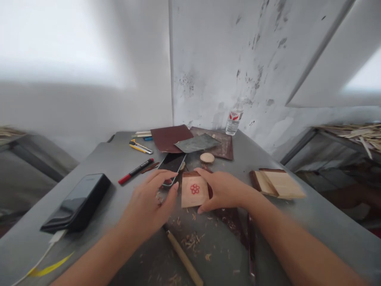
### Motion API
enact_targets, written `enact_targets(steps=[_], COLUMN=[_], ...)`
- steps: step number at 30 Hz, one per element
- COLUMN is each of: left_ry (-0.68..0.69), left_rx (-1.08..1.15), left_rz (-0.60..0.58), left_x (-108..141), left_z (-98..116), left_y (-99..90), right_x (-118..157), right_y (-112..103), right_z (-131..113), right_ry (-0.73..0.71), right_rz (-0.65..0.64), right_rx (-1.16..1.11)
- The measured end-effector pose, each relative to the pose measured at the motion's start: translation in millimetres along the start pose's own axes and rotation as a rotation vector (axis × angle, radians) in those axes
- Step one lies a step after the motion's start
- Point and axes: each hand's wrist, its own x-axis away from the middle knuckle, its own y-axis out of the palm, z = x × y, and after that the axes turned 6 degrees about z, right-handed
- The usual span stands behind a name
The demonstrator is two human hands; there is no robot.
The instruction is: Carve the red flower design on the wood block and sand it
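A small pale wooden block (187, 199) with a red flower drawn on its face lies in the middle of the table. My right hand (224, 188) grips it from the right, fingers over the far edge and thumb at the near edge. To its left, my left hand (151, 196) is open, thumb and fingers apart, close to the block's left side. Just beyond my left fingers lies a phone (171, 163), partly covered by them. A wooden-handled tool (185, 256) rests below the block; its working end is hidden near my left hand. Wood shavings (192, 240) are scattered around it.
A black power bank-like device (80, 202) with a white cable sits left. Beyond are a red-and-black marker (135, 171), a yellow cutter (140, 147), sandpaper sheets (169, 138) and a round wooden piece (207, 158). Wooden blocks (278, 183) lie right; a water bottle (233, 121) stands behind.
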Motion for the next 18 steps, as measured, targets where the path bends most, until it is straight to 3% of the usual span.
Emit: enact_targets(steps=[5, 11, 18], left_ry=[-0.177, -0.437, -0.499], left_rx=[0.15, 0.707, 0.846], left_rz=[-0.036, -0.242, -0.253], left_x=[4.4, 9.6, 8.3], left_z=[5.0, 21.9, 26.6], left_y=[0.7, -3.8, -6.4], right_x=[5.3, 8.2, 7.6], right_y=[-6.5, -3.9, 2.8], right_z=[-19.6, -33.9, -33.2], right_ry=[0.019, -0.024, -0.1], right_rz=[0.147, 0.215, 0.291], right_rx=[0.015, -0.042, -0.107])
